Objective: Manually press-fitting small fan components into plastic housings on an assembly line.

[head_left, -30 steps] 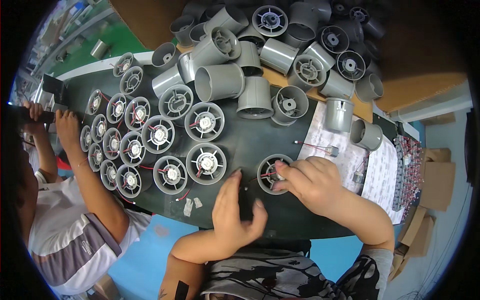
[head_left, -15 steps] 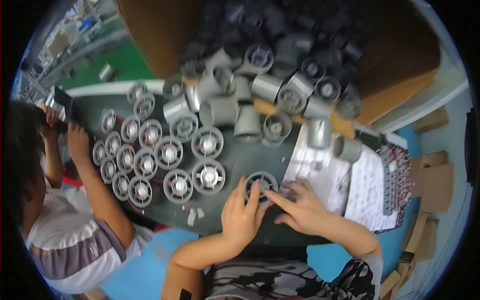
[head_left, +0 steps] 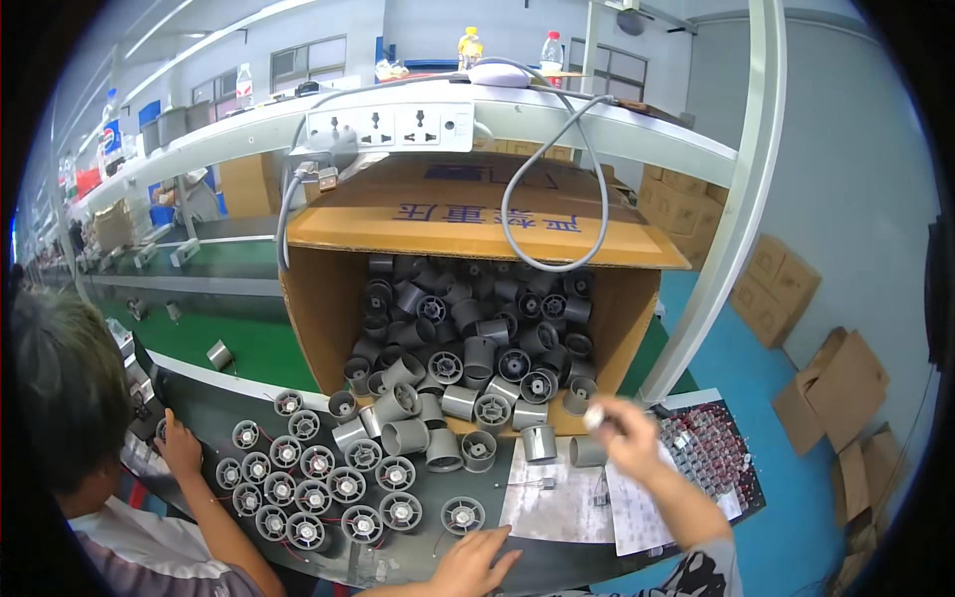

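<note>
My left hand (head_left: 476, 563) is at the table's near edge with its fingers stretched out and nothing in them. Just beyond its fingertips sits a grey round fan housing (head_left: 464, 515) with a spoked middle, seen from above. Raised over the papers, my right hand (head_left: 634, 443) pinches a small whitish round piece (head_left: 594, 417), too blurred to name. Below that hand, a grey cylinder housing (head_left: 588, 453) lies on its side beside an upright one (head_left: 539, 444). To the left stand several similar housings (head_left: 401, 510) in rows, some with red wires.
A big open cardboard box (head_left: 468, 214) full of grey housings stands at the back. Papers (head_left: 557, 502) lie in front, beside a dense group of small red-wired parts (head_left: 711, 453). At left sits a co-worker (head_left: 65, 398). A power strip (head_left: 388, 127) and looped cable hang above.
My right hand has left the housing and risen to the right, now pinching a small piece. My left hand has let go of the housing and drawn back. The view has tilted up.
</note>
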The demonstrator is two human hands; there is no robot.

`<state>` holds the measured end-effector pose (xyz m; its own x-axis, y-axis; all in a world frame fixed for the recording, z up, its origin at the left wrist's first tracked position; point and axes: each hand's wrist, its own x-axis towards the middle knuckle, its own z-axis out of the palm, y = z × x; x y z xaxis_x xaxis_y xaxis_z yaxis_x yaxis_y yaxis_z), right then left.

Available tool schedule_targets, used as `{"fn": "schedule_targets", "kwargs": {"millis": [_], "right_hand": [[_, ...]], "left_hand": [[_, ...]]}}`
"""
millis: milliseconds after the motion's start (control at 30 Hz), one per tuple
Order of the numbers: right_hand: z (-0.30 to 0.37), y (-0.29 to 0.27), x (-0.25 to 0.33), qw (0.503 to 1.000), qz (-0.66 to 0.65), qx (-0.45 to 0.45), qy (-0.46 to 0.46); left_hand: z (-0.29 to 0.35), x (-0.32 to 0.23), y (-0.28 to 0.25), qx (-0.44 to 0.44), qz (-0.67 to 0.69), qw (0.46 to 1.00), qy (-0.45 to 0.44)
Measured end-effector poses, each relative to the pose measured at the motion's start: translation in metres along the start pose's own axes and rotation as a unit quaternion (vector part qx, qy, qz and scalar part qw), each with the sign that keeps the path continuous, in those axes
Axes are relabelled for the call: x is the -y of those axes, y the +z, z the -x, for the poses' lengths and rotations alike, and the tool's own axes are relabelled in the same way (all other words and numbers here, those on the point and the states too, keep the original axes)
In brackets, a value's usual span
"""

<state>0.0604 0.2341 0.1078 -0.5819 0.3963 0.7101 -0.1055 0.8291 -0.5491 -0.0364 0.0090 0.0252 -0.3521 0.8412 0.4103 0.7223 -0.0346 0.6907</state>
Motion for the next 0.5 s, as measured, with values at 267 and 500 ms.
{"fn": "schedule_targets", "kwargs": {"millis": [267,500], "right_hand": [[-0.228,-0.061,0.089,0.907,0.257,-0.250,-0.220],[-0.326,-0.048,0.098,0.891,0.417,-0.177,-0.024]], "left_hand": [[-0.015,0.012,-0.004,0.065,0.140,0.987,-0.051],[0.044,0.277,-0.196,-0.119,0.745,0.649,0.100]]}}
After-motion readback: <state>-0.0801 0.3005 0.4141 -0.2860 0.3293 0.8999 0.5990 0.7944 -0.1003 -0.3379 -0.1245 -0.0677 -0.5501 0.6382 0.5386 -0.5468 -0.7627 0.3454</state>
